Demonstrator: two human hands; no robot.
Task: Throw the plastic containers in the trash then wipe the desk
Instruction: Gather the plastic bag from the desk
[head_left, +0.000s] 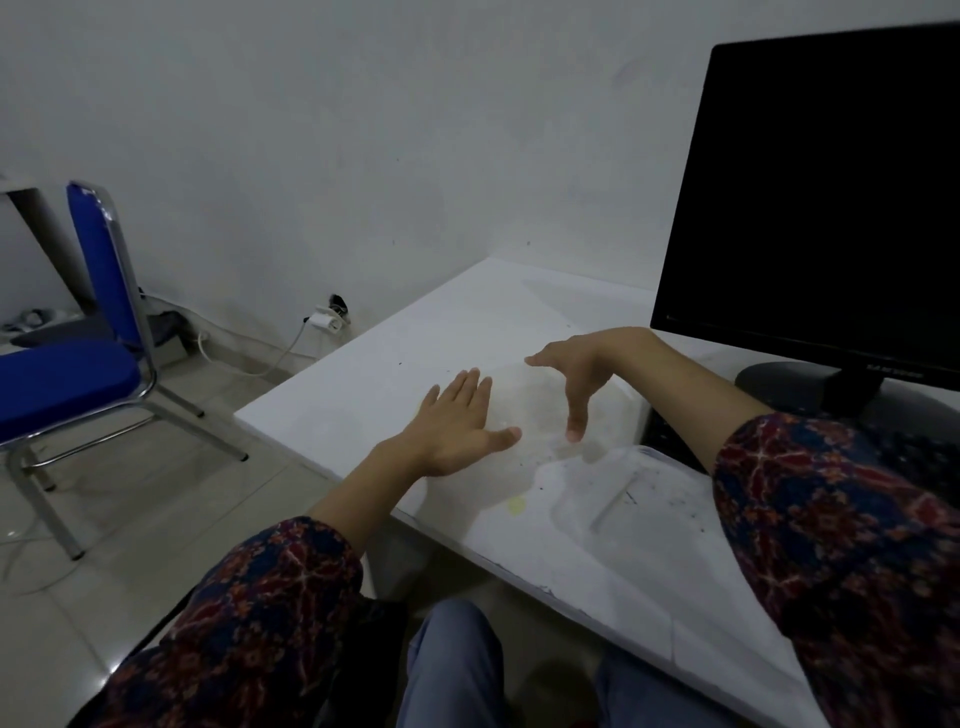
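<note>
A clear, faintly stained plastic container (540, 410) lies on the white desk (467, 322), hard to make out against the surface. My left hand (457, 421) is flat with straight fingers, its thumb at the container's left side. My right hand (576, 382) arches over the container's right part with fingers spread and pointing down; I cannot tell if they touch it. A second clear plastic container (623, 499) lies nearer the desk's front edge, below my right hand. A small yellow stain (517, 504) marks the desk beside it.
A black monitor (821, 197) on a round stand fills the desk's right side, with a dark keyboard (670, 436) partly hidden under my right arm. A blue chair (67, 374) stands on the tiled floor to the left. A plug and cable (324, 321) sit at the wall.
</note>
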